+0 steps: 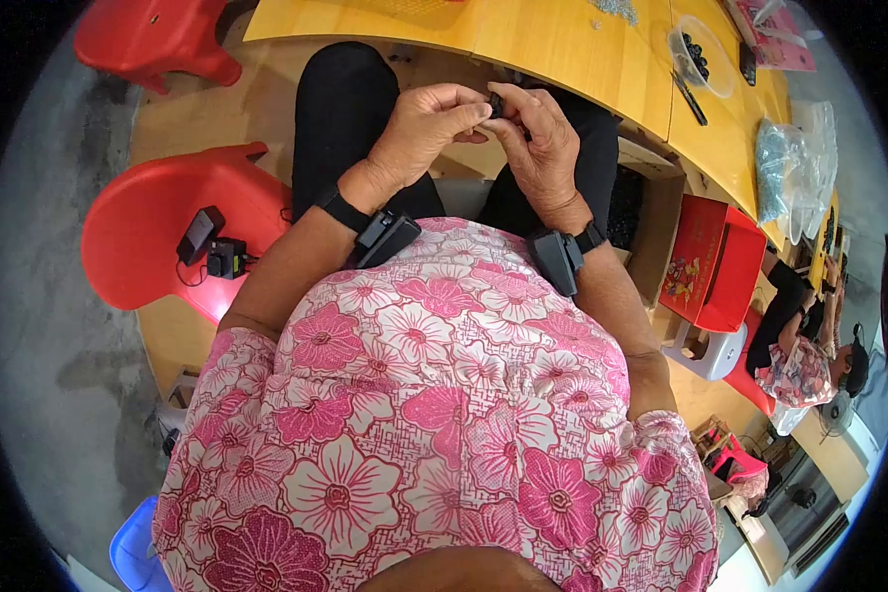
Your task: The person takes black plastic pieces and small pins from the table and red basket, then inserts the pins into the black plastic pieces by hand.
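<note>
A yellow table [572,59] curves across the top, its near edge beyond the person's knees. To the left stands a red chair [133,232] with two small black devices [202,234] on its seat. At the right, just below the table's edge, is an open cardboard box [666,237] with dark contents, and beside it a red box [705,261].

The person's two bare hands meet in the air over the lap, near the table edge and apart from it. The left hand [429,118] has its thumb and forefinger drawn together at the tips, the other fingers curled beneath. The right hand [543,143] is bent inward, with only a narrow gap between thumb and forefinger.

On the table's right part, a clear bowl [725,71] holds black pieces; a slim black tool [690,99] lies near it.

Smallest is a small black piece [495,104], held between the two hands: the left fingertips pinch its left side, while the right forefinger sits above it and the right thumb below. Its exact shape is too small and covered to tell.
</note>
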The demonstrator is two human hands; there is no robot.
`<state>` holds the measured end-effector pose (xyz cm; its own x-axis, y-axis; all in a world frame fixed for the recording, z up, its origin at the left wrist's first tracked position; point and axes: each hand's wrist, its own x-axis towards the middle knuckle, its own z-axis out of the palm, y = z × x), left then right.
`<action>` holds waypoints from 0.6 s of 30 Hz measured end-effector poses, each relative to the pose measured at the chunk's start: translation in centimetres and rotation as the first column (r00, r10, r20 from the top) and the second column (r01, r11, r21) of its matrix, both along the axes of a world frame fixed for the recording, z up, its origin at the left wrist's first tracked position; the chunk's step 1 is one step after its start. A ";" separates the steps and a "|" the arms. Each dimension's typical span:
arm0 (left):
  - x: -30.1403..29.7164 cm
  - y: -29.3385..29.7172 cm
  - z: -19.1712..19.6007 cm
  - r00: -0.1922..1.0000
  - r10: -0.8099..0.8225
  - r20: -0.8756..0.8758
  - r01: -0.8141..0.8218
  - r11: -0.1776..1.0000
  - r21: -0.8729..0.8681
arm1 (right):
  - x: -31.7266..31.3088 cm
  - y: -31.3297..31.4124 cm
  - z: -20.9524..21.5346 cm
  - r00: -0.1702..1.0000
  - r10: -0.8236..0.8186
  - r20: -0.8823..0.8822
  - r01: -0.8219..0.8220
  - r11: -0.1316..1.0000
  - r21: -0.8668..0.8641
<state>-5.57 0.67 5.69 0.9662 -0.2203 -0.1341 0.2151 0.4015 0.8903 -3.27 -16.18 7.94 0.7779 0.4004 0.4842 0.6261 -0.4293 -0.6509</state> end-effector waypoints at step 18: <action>0.4 -0.3 0.1 0.937 -0.043 0.347 -0.052 0.964 0.259 | 0.4 0.1 -0.7 0.996 0.071 0.045 -0.072 0.997 0.006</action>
<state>-5.20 0.33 5.83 0.9629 -0.2193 0.1574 -0.1272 0.1457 0.9811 -2.88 -16.11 7.23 0.7248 0.4504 0.5213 0.6837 -0.3776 -0.6244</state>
